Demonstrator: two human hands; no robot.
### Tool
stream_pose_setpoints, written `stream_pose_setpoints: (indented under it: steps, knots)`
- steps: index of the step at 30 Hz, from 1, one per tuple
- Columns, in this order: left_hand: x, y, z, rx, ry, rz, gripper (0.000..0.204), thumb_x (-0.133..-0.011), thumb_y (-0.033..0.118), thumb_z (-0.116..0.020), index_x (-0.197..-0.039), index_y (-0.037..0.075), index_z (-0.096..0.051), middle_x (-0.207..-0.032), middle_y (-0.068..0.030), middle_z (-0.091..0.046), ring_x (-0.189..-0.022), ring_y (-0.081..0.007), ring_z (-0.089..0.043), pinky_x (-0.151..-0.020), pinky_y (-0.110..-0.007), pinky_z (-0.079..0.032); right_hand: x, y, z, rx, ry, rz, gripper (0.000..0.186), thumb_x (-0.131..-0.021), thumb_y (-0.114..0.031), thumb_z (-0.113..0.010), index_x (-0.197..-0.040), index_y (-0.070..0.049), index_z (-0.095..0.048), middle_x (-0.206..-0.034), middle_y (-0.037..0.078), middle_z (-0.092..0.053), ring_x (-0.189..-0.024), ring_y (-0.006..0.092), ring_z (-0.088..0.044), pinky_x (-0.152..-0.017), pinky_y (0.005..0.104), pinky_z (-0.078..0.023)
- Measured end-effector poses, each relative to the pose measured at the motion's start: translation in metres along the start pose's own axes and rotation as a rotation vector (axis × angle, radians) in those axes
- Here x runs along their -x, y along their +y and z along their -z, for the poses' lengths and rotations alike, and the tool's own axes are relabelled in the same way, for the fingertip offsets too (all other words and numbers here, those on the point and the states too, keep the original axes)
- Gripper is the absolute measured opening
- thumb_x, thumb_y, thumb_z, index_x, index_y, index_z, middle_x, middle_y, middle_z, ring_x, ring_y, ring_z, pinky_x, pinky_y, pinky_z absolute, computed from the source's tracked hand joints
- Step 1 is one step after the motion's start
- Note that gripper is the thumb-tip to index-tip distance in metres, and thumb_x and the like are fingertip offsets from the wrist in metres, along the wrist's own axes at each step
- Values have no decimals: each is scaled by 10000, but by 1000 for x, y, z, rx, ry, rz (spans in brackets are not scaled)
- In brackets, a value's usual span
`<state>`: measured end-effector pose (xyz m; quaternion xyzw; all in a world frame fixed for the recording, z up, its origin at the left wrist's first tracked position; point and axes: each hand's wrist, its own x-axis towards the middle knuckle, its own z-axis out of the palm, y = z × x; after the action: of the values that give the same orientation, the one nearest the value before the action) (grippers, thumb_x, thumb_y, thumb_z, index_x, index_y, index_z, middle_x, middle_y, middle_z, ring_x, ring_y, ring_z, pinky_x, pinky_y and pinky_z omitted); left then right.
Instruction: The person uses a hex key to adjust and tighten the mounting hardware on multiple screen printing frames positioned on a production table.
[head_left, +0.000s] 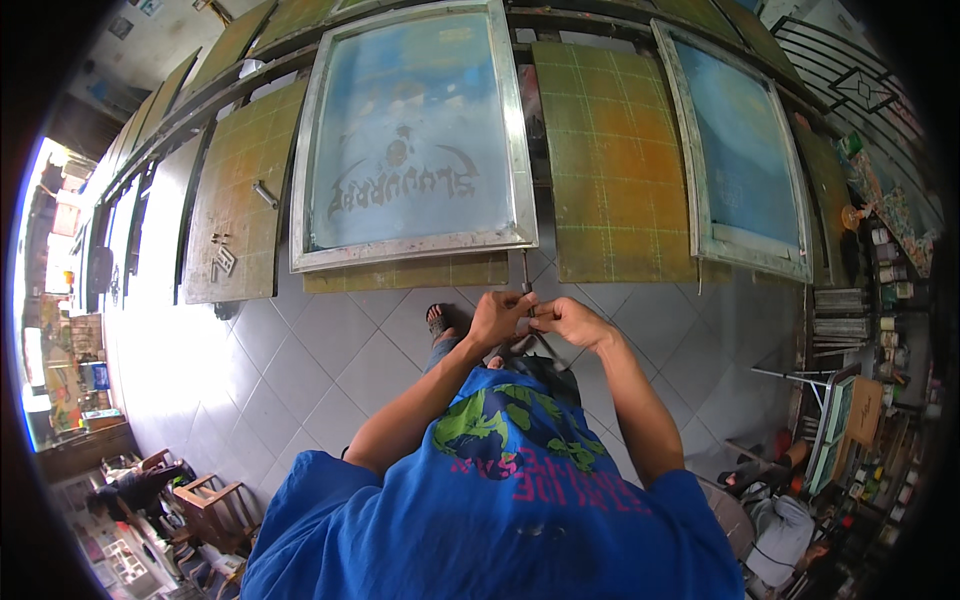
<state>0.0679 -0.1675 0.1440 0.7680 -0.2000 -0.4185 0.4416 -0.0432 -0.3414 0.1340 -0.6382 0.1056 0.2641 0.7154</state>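
Note:
In front of my body, my left hand (497, 318) is closed with its fingers around the lower part of a thin metal rod (525, 273). The rod points up toward the near right corner of a silkscreen frame (515, 235). My right hand (574, 322) pinches close against the left fingertips; whatever small piece lies in that pinch is too small to name. Blue mesh (400, 120) with a dark printed design fills the silver frame, which rests over a board.
Yellow-green gridded boards (620, 160) flank the frame, and a second blue silkscreen (745, 140) stands to the right. Loose metal parts (223, 263) and a bolt-like piece (265, 194) lie on the left board. Grey tiles (290, 350) cover the floor; shelves with jars (888, 290) line the right.

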Motion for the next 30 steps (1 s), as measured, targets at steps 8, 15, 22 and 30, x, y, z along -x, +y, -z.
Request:
stream_pose_setpoints:
  steps: [8, 15, 22, 30]
  knots:
    - [-11, -27, 5, 266, -197, -108, 465, -1074, 356, -476, -1187, -40, -692, -983, -58, -715, -902, -124, -606, -820, -274, -501, -6, 10, -10, -282, -10, 58, 216, -989, -105, -612, -1152, 13, -690, -1090, 115, -742, -1051, 148, -666, -997, 280, -460]
    - [-8, 3, 22, 7, -220, 18, 508, -994, 409, -611, -1178, -59, -683, -997, -118, -727, -881, -134, -634, -790, -304, -523, -19, 11, -25, -322, 183, 16, 135, -892, -128, -747, -971, -21, -725, -915, 73, -745, -896, 137, -690, -877, 272, -494]
    - [-15, -19, 13, 70, -29, -26, 471, -855, 376, -786, -1015, -65, -742, -871, -145, -734, -803, -148, -668, -736, -295, -528, -15, 7, -35, -239, 322, -37, 195, -862, -183, -799, -943, -41, -692, -865, 28, -701, -797, 85, -655, -680, 205, -456]
    - [4, 11, 6, 91, 63, 100, 473, -854, 406, -782, -916, -62, -749, -777, -114, -717, -670, -111, -638, -588, -276, -505, -9, 12, -46, -427, 209, 34, 251, -1025, -199, -590, -1130, 12, -675, -994, 39, -693, -842, 104, -655, -784, 246, -513]
